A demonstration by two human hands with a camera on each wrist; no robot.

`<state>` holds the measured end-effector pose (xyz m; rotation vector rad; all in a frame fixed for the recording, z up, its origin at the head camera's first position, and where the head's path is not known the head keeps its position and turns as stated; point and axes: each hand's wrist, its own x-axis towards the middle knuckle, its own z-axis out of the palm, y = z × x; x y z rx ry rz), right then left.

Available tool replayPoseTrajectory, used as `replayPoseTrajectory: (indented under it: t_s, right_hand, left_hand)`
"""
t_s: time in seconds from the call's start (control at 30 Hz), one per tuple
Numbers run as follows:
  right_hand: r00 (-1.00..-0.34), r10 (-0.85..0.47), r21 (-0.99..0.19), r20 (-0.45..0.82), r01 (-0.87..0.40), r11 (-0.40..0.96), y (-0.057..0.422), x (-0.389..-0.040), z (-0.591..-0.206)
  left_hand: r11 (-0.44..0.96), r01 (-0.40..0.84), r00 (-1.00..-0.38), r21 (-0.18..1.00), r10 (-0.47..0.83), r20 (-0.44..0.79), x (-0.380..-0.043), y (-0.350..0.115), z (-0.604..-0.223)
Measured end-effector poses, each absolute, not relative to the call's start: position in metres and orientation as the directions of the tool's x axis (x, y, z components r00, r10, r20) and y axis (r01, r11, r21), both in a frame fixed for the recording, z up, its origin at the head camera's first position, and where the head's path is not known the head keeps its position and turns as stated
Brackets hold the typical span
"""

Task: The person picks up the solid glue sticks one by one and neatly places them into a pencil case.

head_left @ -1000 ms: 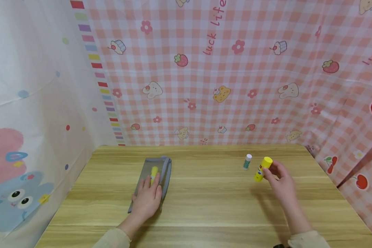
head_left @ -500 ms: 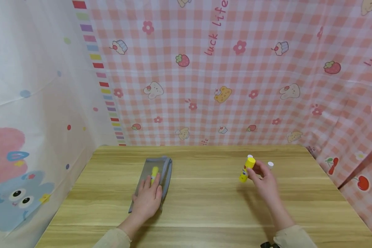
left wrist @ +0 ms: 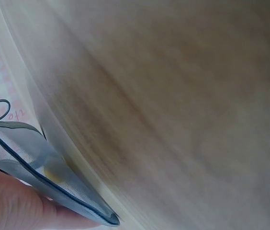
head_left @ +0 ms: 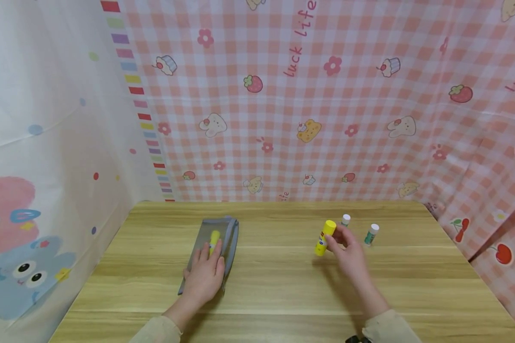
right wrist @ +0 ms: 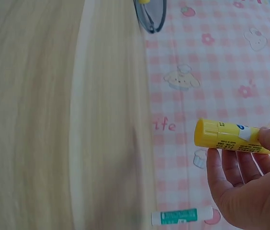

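My right hand [head_left: 349, 255] pinches a yellow glue stick [head_left: 325, 238] between thumb and fingers, above the table right of centre. The right wrist view shows this glue stick [right wrist: 228, 135] lying across the fingertips, with the thumb on its far end. On the left, my left hand [head_left: 203, 276] rests with spread fingers on a grey mesh zip pouch [head_left: 200, 234]. A yellow glue stick [head_left: 214, 236] shows through the mesh, partly hidden by the fingers. In the left wrist view the pouch's [left wrist: 20, 143] dark zipper edge runs beside the hand.
Two smaller green glue sticks with white caps stand behind and right of my right hand: one glue stick [head_left: 345, 220] partly hidden by it, another glue stick [head_left: 372, 234] farther right. The wooden table [head_left: 274, 281] ends at a pink checked curtain [head_left: 283, 157].
My right hand has moved left with the yellow glue stick, passing in front of the green glue sticks and uncovering the right one. The left hand stays on the pouch.
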<state>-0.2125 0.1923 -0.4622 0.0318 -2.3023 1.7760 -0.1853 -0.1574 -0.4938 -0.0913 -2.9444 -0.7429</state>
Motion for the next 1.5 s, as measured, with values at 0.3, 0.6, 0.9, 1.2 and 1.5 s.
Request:
replayPoseTrajectory:
  t_s: [0.3,0.6,0.9,1.2,1.5]
  right_hand:
    - [-0.984,0.099,-0.955,0.148,-0.116,0.273,0.171,-0.214,-0.468]
    - [-0.983,0.103,-0.966,0.155,-0.129,0.223,0.151,-0.214,-0.474]
    - [-0.988,0.07,-0.984,0.138,-0.128,0.123,0.136,-0.213,-0.481]
    - [-0.996,0.034,-0.99,0.077,-0.072,0.12,0.117,-0.215,-0.484]
    - [-0.997,-0.021,-0.993,0.078,-0.079,0.082,0.095,-0.213,-0.489]
  left_hand:
    - [0.874,0.076,-0.994,0.481,0.026,0.11,-0.187,-0.157,-0.494]
    - [0.872,0.069,-0.995,0.484,0.023,0.101,-0.187,-0.158,-0.495]
    - [0.877,0.085,-0.992,0.474,0.028,0.126,-0.184,-0.156,-0.49]
    - [0.877,0.079,-0.993,0.475,0.028,0.114,-0.183,-0.156,-0.488]
    - [0.879,0.079,-0.993,0.47,0.027,0.117,-0.183,-0.156,-0.489]
